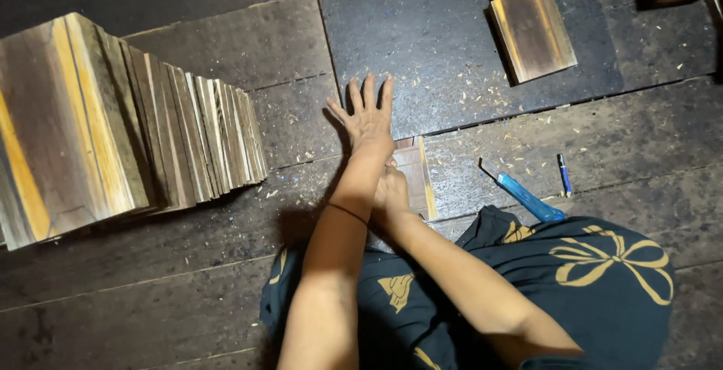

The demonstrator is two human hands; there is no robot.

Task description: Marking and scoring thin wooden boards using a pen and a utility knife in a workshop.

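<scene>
My left hand point(367, 116) lies flat with fingers spread on the near left corner of a dark board point(452, 39) on the wooden floor. My right hand point(392, 189) sits just behind it, under my left wrist, gripping a small wooden tile point(419, 174) that rests on the floor against the board's near edge. The tile is brown with a yellow stripe on its right side; my hands hide part of it. Another wooden tile point(533, 30) lies flat on the far right of the dark board.
A row of several wooden tiles point(113, 129) stands on edge at the left. A blue-handled cutter point(527, 198) and a small blue pen point(564, 174) lie on the floor at the right, beside my dark patterned skirt point(602, 280). Wood shavings are scattered about.
</scene>
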